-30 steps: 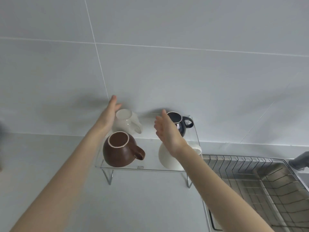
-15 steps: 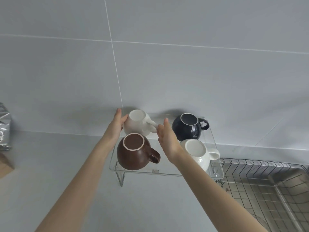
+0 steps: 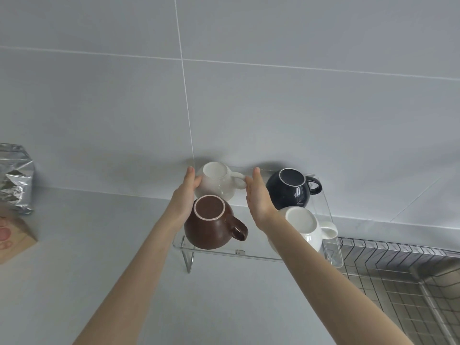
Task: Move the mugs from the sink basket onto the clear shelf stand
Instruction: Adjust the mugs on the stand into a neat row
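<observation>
Four mugs stand upside down on the clear shelf stand [image 3: 258, 255]: a cream mug [image 3: 216, 181] at back left, a brown mug [image 3: 211, 226] at front left, a dark navy mug [image 3: 291, 189] at back right and a white mug [image 3: 302, 226] at front right. My left hand [image 3: 185, 195] lies flat against the cream mug's left side, fingers straight. My right hand [image 3: 257, 195] is flat and upright between the cream and navy mugs, its fingertips at the cream mug's handle. Neither hand is wrapped around a mug.
The wire sink basket [image 3: 398, 282] sits low at the right, just beyond the stand's right end. A crumpled silver foil bag [image 3: 15, 180] and a cardboard box [image 3: 12, 235] stand on the grey counter at far left. A tiled wall rises directly behind the stand.
My right hand has moved left from in front of the navy mug to the cream mug's handle. My left hand stays on the cream mug's left side. The view has shifted left.
</observation>
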A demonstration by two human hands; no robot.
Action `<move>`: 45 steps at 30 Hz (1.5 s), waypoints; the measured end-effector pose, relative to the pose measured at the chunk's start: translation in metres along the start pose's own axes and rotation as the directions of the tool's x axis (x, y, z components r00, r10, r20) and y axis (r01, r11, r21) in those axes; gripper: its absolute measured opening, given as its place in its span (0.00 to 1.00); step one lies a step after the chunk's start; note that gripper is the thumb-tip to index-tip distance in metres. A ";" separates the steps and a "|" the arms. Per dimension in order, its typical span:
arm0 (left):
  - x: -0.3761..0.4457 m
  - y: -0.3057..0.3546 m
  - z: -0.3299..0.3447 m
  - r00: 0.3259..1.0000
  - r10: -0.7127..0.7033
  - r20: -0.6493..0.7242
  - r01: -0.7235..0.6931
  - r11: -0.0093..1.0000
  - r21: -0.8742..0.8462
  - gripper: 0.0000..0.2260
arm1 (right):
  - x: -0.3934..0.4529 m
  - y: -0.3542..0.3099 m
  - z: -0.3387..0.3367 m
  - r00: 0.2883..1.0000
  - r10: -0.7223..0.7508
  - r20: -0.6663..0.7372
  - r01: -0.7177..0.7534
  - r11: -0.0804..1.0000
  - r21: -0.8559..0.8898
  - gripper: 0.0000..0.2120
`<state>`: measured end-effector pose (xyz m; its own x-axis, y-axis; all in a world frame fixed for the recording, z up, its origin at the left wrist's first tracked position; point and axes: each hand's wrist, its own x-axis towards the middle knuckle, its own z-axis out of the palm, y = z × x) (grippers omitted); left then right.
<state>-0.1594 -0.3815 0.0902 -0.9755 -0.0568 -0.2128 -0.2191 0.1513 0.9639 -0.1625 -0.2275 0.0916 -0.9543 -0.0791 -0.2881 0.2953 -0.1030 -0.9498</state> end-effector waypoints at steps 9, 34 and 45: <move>-0.026 -0.011 -0.011 0.998 0.035 -0.043 -0.037 0.998 -0.041 0.29 | -0.045 0.016 -0.010 0.999 0.007 -0.037 -0.008 1.000 -0.025 0.29; -0.068 -0.027 -0.009 0.988 -0.009 -0.151 -0.009 0.993 -0.117 0.27 | -0.081 0.043 0.002 0.999 0.007 0.049 -0.004 0.998 -0.056 0.25; -0.085 -0.018 0.005 0.973 -0.015 -0.232 -0.003 0.997 -0.078 0.23 | -0.078 0.036 0.001 1.000 0.011 -0.003 -0.011 0.999 -0.052 0.19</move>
<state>-0.0729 -0.3749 0.0901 -0.9401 -0.2868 -0.1843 -0.2136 0.0741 0.9741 -0.0770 -0.2262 0.0797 -0.9511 -0.0777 -0.2990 0.3033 -0.0500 -0.9516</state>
